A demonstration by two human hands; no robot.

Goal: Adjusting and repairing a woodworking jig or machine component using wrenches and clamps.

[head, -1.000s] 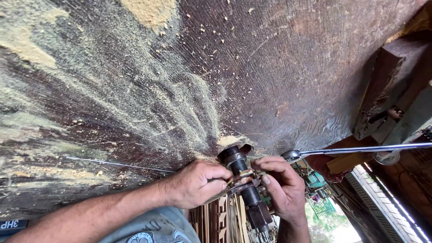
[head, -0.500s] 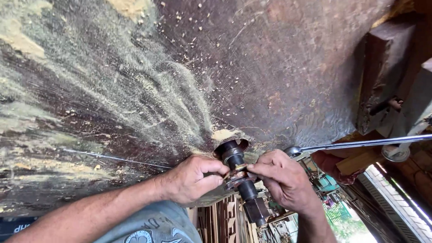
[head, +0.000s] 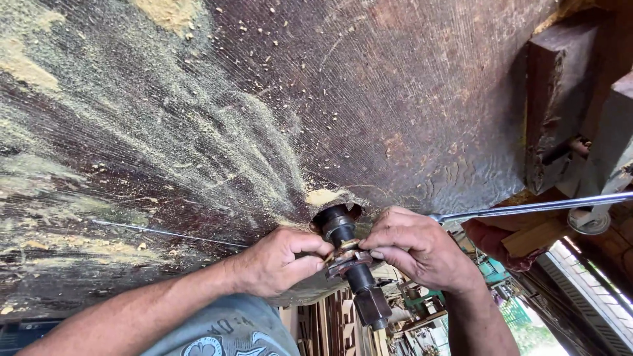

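Left hand grip and right hand grip both grasping dark metal spindle between them. Sawdust-strewn wooden desk beyond grips. Steel rod right of right grip.

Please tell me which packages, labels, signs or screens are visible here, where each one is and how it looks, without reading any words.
No package, sign or screen shows.
Printed design on grey shirt: bottom edge, below the left hand; pale rounded motif and letters, partly cut off.
Dark blue strip: bottom left corner; too little shows to tell what it is.
Dark metal spindle, held between left hand and right hand: no label visible.
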